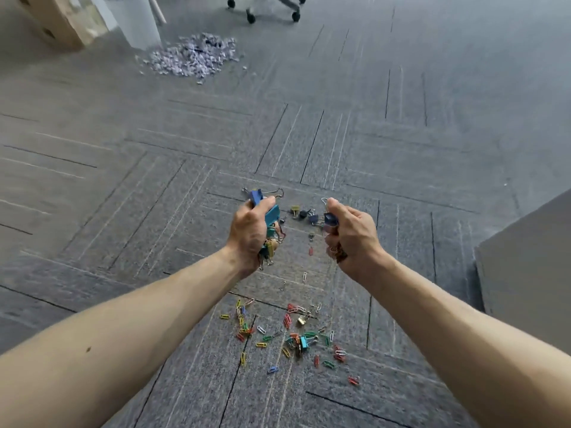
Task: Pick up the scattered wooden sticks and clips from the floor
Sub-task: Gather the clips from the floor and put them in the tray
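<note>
My left hand point(248, 231) grips a bunch of binder clips point(272, 216), blue and teal ones sticking out above and below the fist. My right hand point(350, 231) holds a dark blue binder clip point(330, 219) and some smaller clips near the palm. Both hands are raised above the grey carpet. Between them, a few small binder clips point(304, 214) lie on the floor. Closer to me, several coloured paper clips point(289, 332) are scattered with a teal binder clip point(304, 342) among them. No wooden sticks are visible.
A heap of shredded paper point(194, 57) lies at the back left, beside a white bin point(136, 20) and a cardboard box point(52, 20). An office chair base point(268, 7) stands at the top. A grey cabinet corner point(528, 261) juts in on the right.
</note>
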{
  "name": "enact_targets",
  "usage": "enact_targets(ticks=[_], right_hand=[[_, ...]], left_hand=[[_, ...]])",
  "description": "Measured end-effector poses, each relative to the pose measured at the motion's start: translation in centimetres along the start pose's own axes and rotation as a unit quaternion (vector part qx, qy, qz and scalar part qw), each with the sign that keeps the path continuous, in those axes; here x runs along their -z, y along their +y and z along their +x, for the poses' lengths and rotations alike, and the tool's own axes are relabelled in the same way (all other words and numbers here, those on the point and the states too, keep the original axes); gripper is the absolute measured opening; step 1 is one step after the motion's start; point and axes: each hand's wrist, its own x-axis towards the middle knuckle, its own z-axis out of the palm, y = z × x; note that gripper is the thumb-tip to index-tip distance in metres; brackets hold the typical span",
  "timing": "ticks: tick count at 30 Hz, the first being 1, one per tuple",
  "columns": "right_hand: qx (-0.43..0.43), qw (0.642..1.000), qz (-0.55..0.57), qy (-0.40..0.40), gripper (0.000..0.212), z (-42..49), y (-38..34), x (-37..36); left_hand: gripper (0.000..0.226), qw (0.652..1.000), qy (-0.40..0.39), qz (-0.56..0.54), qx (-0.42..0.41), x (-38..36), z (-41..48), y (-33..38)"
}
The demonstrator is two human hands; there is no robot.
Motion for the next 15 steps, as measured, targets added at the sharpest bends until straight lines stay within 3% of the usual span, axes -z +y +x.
enact_targets(ticks=[11, 15], right_hand=[[-0.049, 0.991, 0.126, 0.0, 0.031, -22.0, -29.2, -8.7], [-0.04, 0.989, 0.144, 0.016, 0.026, -30.1, -38.4, -10.2]], left_hand=[[0.022, 0.998, 0.031, -0.052, 0.017, -4.1, -19.5, 31.9], [0.023, 0.999, 0.007, -0.049, 0.013, -5.6, -26.8, 42.1]])
